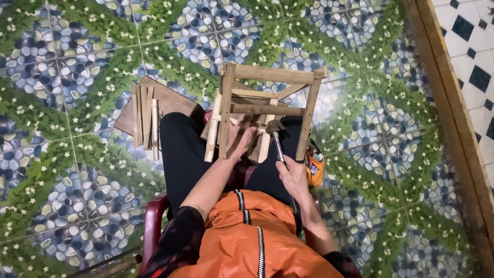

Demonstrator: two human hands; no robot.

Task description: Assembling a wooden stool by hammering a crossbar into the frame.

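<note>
I sit on a dark red chair [152,226] with a small wooden frame [267,98] of slats resting on my lap. My left hand [239,139] reaches under the frame and presses on its lower slats, fingers spread. My right hand [294,177] grips the handle of a hammer [278,141], whose metal head sits by the frame's lower crossbar, just right of my left hand.
Several loose wooden slats [146,121] lie on a brown board [167,100] on the patterned tile floor at my left. An orange object [315,162] sits by my right thigh. A wooden doorsill [450,113] runs along the right, with chequered tiles beyond.
</note>
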